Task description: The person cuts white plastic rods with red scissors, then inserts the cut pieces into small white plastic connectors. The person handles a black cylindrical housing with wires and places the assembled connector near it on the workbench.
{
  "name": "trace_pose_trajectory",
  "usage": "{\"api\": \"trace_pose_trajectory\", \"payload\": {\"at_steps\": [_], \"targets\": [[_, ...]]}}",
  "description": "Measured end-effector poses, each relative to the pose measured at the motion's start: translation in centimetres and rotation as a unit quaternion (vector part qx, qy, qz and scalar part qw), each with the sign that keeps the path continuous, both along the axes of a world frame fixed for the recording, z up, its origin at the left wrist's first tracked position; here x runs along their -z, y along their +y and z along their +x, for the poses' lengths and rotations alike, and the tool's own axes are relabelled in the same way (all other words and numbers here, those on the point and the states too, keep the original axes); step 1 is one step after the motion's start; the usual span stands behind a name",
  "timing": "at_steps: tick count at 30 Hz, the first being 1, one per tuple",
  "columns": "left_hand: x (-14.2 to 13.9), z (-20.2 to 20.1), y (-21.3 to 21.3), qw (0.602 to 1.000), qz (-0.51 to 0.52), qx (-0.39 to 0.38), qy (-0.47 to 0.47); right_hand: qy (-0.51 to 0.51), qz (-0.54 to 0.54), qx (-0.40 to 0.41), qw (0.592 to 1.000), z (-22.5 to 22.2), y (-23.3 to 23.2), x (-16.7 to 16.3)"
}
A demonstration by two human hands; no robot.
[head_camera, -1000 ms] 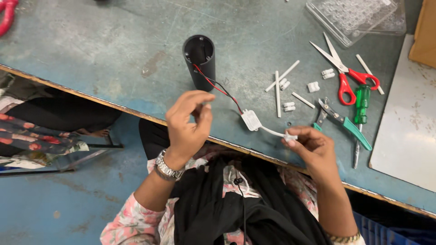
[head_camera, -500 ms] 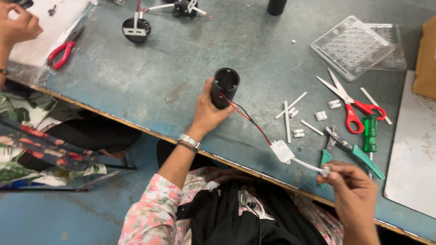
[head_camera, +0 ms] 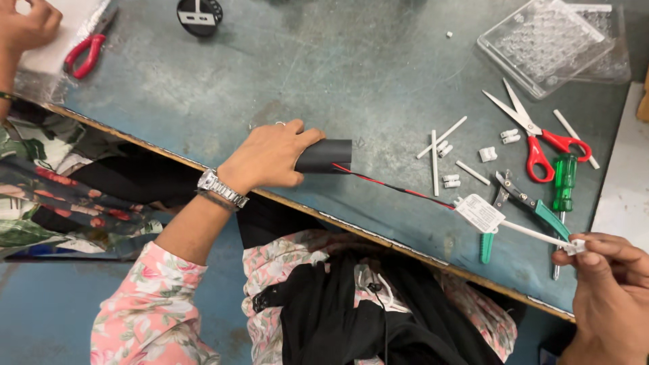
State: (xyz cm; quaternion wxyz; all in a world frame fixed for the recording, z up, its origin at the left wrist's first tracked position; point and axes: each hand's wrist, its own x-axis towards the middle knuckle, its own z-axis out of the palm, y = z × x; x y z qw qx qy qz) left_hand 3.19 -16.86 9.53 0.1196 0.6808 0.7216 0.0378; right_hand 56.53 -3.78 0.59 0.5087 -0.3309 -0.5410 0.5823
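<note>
On the table, left fingers (head_camera: 297,138) clench the black tube (head_camera: 328,155) — right fingers (head_camera: 598,253) pinch its white cable's (head_camera: 534,233) end.

The right hand (head_camera: 608,290) is cut off by the frame's lower-right corner.

white rectangular label (head_camera: 479,212) on wire, clear plastic tray (head_camera: 551,42) top right

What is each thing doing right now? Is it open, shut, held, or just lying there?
Left hand: gripping the black tube.
Black tube: lying on its side, held.
Red and black wires: stretched fairly straight from tube to white module.
White module: resting on the table.
White cable: far end pinched.
Right hand: pinching the cable's end.
Red-handled scissors: open, lying flat.
Green screwdriver: lying untouched.
Clear plastic tray: lying flat.
</note>
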Motion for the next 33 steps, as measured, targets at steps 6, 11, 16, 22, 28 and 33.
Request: {"api": "trace_pose_trajectory", "payload": {"at_steps": [6, 11, 16, 22, 28, 33], "targets": [[0.5, 0.0, -0.2, 0.993, 0.048, 0.111, -0.009, -0.015, 0.004, -0.001, 1.0, 1.4, 0.5, 1.3], [-0.6, -0.5, -0.3, 0.986, -0.135, 0.03, -0.096, -0.019, 0.006, 0.001, 1.0, 1.8, 1.3, 2.0], [-0.6, -1.8, 0.2, 0.984, -0.086, 0.092, -0.125, -0.016, 0.015, 0.004, 1.0, 0.7, 0.7, 1.1], [1.3, -2.8, 0.7, 0.99, -0.083, 0.103, -0.053, 0.0, -0.002, 0.01, 1.0, -1.0, -0.2, -0.7], [2.5, 0.0, -1.4, 0.99, 0.092, 0.102, 0.031, -0.003, -0.005, 0.015, 1.0, -0.6, 0.0, -1.1], [4.0, 2.8, -2.3, 0.963, 0.235, 0.125, 0.043, 0.018, -0.018, 0.015, 1.0, -0.5, 0.4, -0.8]]}}
